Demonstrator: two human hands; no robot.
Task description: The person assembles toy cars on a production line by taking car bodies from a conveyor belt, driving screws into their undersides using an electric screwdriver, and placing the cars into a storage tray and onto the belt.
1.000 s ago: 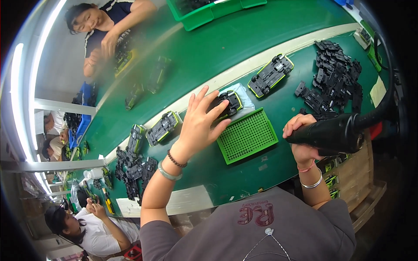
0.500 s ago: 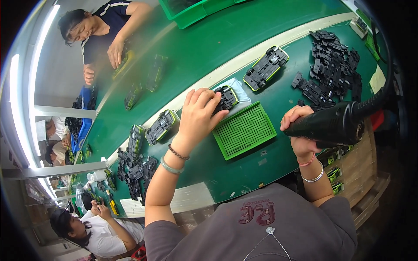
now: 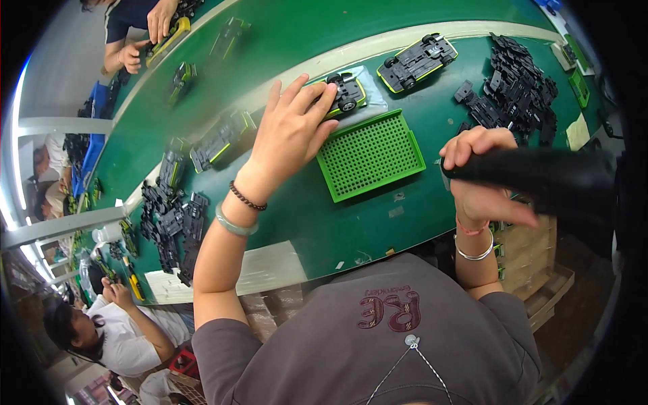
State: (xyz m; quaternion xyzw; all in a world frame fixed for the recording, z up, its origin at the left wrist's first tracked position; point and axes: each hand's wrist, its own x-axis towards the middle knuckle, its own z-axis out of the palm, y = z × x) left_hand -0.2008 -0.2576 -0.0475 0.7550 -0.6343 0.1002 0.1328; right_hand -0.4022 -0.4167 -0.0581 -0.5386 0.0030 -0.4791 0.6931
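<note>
A toy car [image 3: 347, 94], black underside up with lime-green edges, lies on a pale plastic sheet [image 3: 373, 84]. My left hand [image 3: 287, 128] reaches over it, its fingertips holding the near end. Part of the car is hidden under those fingers. My right hand [image 3: 476, 202] grips a black electric screwdriver [image 3: 540, 172], held sideways above the table's right part; its tip is hard to make out. Between the hands sits a green perforated tray [image 3: 380, 185]. Another upturned toy car [image 3: 417, 62] rests just beyond it.
Black chassis parts [image 3: 516, 88] are heaped at right, more parts [image 3: 169, 229] at left. Two upturned cars [image 3: 219, 142] lie left of my hand. A pale strip [image 3: 466, 28] runs along the table. Across it, a co-worker's hands [image 3: 158, 23] handle a yellow-green car. Another person [image 3: 108, 331] sits at left.
The view has shifted, so the table things sit differently in it. The screwdriver's back end has swung toward me and right, and my right thumb has stretched out. My left hand stays on the car.
</note>
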